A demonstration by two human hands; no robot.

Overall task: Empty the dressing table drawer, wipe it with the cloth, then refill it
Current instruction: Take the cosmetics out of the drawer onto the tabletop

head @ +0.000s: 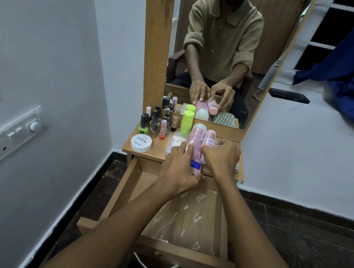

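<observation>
The drawer stands pulled out nearest, lined with clear plastic. Above its far end the left hand grips a large pink bottle and the right hand a smaller pink bottle at the counter edge. Nail polishes crowd behind, before the mirror.

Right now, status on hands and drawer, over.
Left hand grips large pink bottle; right hand grips small pink bottle. Drawer open, only its plastic liner visible inside. Nothing blocking it.
</observation>
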